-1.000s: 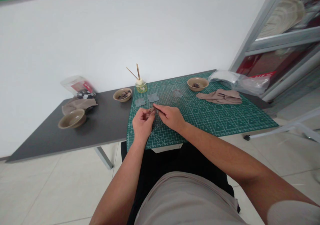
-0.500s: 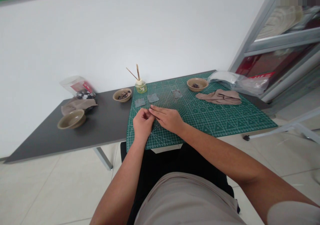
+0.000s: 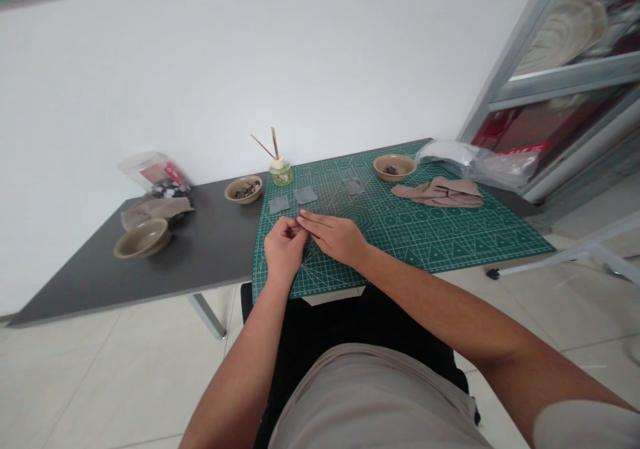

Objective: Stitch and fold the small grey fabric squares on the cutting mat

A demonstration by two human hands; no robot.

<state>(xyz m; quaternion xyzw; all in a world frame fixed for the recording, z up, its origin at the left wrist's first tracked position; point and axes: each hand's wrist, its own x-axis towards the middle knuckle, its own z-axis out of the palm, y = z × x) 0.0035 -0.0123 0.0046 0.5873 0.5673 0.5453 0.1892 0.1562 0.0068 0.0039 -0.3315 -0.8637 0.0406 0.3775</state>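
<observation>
Over the front left of the green cutting mat [image 3: 420,236], my two hands meet at the fingertips. My left hand [image 3: 285,252] is closed, its fingers curled and its thumb pressed toward the index finger. My right hand [image 3: 337,239] has its fingers together, their tips touching the left fingertips. Whatever is pinched between them is too small or hidden to make out. Just beyond lie a small grey square sheet [image 3: 279,204] and a second grey square [image 3: 305,195]. A third, clear-looking square [image 3: 354,186] lies farther right, with a darker patch on it.
A bowl of dark and tan small pieces [image 3: 243,189] stands left of a reed diffuser [image 3: 281,171]. Another bowl [image 3: 395,168] holds dark bits, near a brown cloth [image 3: 440,192] and plastic bag [image 3: 480,162]. At left are a tilted bowl [image 3: 143,239] and second cloth [image 3: 157,210].
Both hands keep nearly the same pose and stay joined at the fingertips. The view shifts very slightly; nothing on the table has visibly moved.
</observation>
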